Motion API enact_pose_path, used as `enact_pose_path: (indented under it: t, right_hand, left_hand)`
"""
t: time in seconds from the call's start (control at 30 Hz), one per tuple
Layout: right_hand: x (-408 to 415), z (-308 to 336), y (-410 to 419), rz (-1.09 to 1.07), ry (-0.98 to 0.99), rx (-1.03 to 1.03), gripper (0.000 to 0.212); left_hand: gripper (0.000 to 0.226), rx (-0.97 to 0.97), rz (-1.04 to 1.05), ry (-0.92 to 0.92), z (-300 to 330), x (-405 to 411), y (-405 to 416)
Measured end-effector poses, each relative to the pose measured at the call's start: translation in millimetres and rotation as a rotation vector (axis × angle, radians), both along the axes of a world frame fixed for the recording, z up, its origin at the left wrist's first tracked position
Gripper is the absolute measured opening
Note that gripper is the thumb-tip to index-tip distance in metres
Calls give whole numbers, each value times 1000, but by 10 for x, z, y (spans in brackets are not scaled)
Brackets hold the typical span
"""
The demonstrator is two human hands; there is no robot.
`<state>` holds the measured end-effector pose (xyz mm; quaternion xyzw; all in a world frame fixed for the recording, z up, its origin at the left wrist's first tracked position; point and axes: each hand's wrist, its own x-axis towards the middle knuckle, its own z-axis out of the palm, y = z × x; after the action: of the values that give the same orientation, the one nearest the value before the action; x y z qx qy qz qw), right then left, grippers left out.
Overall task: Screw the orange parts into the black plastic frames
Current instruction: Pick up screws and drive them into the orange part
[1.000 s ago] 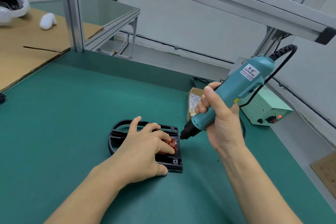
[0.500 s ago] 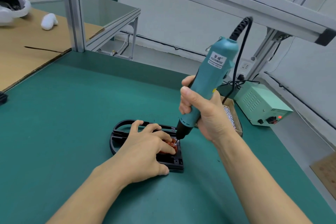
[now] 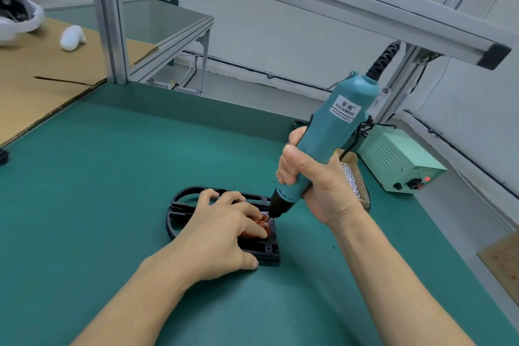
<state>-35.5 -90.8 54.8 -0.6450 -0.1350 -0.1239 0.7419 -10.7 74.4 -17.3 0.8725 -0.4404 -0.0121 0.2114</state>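
Where the green mat covers the bench, near its middle: a black plastic frame, lying flat. Rounded loop at the left end, straight ribbed rails running right, squared block with small notches at the right end. Matte black throughout, mostly covered by the hand above it.

Seated in the right part of the frame: an orange part, glossy, reddish-orange, only its right edge visible between the fingers.

Left hand palm-down on the frame, fingers spread and extended, fingertips pressing on the orange part, thumb against the frame's near edge.

Right hand clenched around the lower body of a teal electric screwdriver, thumb and fingers wrapped fully around it. Tool tilted, top leaning up and to the right, black nose pointing down-left, bit tip touching the orange part at its upper right corner. White label on the upper body, black coiled cable leaving the top.

Behind the right hand: an open box of small silver screws. Further right: a pale green power unit with a red lamp lit.
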Motion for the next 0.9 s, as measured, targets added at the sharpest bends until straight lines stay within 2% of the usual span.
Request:
enact_pose_path:
  t: [0.17,0.3,0.47,0.53,0.9]
  right_hand:
    - [-26,17,-9,16,15,30,15]
    - [-51,6,-15,-95,-18,70,13]
    - [-59,221,-217,-255,-130,440,12]
    - [-107,273,-330,-303,-171,520,12]
    - [-533,-205,-605,-720,-282,555,13]
  left_hand:
    - [49,-6,1,15,-9,11,-6]
    - [49,-20,-2,33,-22,19,3]
    - [49,-31,-2,39,-22,18,5]
    - [49,-24,-3,33,-23,16,13]
    - [51,11,19,52,66,-52,-106]
